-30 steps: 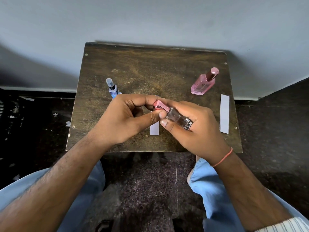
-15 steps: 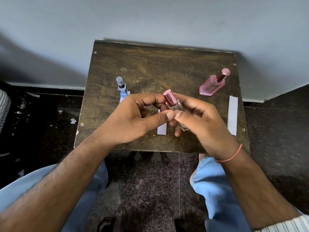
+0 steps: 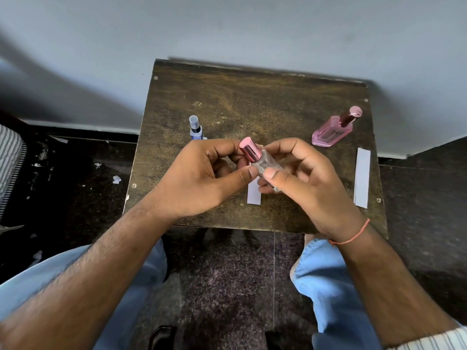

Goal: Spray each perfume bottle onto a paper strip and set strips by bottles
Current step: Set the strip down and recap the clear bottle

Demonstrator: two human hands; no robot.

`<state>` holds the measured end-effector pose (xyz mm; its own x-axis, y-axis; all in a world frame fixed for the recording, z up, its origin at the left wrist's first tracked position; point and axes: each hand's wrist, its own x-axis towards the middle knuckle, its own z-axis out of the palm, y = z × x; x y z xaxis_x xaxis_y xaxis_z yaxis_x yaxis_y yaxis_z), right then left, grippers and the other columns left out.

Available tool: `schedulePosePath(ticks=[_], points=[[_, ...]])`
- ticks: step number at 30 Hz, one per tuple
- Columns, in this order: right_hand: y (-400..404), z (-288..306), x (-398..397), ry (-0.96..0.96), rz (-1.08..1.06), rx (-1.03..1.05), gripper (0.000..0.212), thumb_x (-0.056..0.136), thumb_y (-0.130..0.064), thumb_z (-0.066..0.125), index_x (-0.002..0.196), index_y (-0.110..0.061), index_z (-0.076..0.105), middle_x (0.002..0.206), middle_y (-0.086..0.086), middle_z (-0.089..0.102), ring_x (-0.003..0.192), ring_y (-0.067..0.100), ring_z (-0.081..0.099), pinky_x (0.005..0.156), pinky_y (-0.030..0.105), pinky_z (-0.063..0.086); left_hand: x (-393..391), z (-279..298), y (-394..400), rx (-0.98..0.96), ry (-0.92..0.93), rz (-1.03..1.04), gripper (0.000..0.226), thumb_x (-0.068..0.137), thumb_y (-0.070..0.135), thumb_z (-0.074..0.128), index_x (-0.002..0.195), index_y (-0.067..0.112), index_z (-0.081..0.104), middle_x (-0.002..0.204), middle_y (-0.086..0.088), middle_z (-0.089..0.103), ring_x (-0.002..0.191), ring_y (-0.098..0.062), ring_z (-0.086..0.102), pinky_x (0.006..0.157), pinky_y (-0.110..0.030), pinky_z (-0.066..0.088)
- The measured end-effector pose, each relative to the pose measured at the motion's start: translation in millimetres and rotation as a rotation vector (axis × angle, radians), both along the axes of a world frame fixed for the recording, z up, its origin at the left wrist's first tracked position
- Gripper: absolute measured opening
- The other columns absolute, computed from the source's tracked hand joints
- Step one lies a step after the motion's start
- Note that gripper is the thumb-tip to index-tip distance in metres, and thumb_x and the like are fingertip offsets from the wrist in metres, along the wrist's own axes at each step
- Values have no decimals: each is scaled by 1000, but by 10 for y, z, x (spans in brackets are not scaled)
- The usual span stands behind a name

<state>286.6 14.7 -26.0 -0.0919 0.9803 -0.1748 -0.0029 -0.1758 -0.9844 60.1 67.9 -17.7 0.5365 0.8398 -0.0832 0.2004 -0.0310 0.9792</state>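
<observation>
clear bottle [image 3: 265, 164]: over table [image 3: 252, 97] centre, pink cap on
left hand [image 3: 202, 178]: fingers curled, pinching bottle
right hand [image 3: 308, 178]: fingers wrapped round it
pink bottle [image 3: 332, 132]: writing unreadable
strip [image 3: 254, 197]: partly hidden under hands

The clear bottle [image 3: 267, 165], earlier lying nearly flat between both hands, now stands tilted upright, its pink cap [image 3: 250, 149] raised toward the table's far edge.

Both forearms are bare. A thin orange thread bracelet [image 3: 351, 237] is worn on the right wrist. Light blue trousers [image 3: 326, 279] are worn, and a white striped cuff [image 3: 434, 341] is seen at the right elbow.
</observation>
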Motion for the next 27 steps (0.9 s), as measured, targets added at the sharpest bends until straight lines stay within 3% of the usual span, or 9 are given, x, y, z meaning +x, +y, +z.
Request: schedulePosePath(ticks=[2,4,7,10,14,17,20,23,27], points=[[7,-7,10,-60,4,42,33,89,-24,82,120,-18,72,116,22,73,106,53,71,92,67,63,-16,31,-9,37,5,6,24,98,23,79,115,7,78,71,-24,55,48,-24,36,46,-34,27],[21,10,19,-108,12,57,33,89,-23,85,120,-17,74,116,10,78,110,36,77,96,66,62,-31,52,-14,56,5,13,21,99,17,79,118,10,79,75,-21,57,49,-26,36,46,-36,28],[31,55,47,-238,33,107,30,89,-20,87,118,-19,77,109,-5,80,100,18,75,80,39,65,-44,64,-17,74,32,10,18,100,19,78,112,5,78,72,-25,56,48,-36,37,46,-38,30],[40,84,70,-342,27,133,29,89,-18,91,114,-25,79,101,-18,77,93,21,70,66,18,49,-48,87,-11,74,39,-3,8,101,16,77,108,17,80,69,-22,53,47,-21,34,47,-26,30],[87,38,63,-310,-25,161,30,91,-13,89,118,-19,78,110,-3,79,95,32,71,75,44,61,-22,21,-25,12,62,14,35,99,23,80,133,30,75,80,5,66,49,-12,39,49,-23,34],[139,-12,69,-290,-132,184,27,93,-16,86,118,-21,78,104,-2,79,87,25,70,73,43,64,-23,-52,-48,43,221,24,68,88,25,90,150,30,62,113,17,73,50,-1,50,56,-13,43],[184,-49,71,-224,-230,153,26,96,-12,83,119,-20,77,107,10,80,87,20,71,62,36,65,-35,-95,-85,276,424,-72,73,84,29,92,150,27,61,137,15,61,81,22,57,77,1,42],[217,-85,48,-198,-270,132,27,97,-10,82,117,-27,75,116,4,82,97,17,79,64,33,66,-23,-162,-113,377,492,-114,69,86,40,88,149,33,62,153,20,48,122,10,59,103,-26,57],[256,-145,11,-214,-305,88,29,96,-10,83,120,-22,75,120,4,81,97,13,77,69,37,69,10,-199,-125,414,571,-153,58,90,52,78,145,41,62,158,32,41,133,-1,61,98,-43,63]])
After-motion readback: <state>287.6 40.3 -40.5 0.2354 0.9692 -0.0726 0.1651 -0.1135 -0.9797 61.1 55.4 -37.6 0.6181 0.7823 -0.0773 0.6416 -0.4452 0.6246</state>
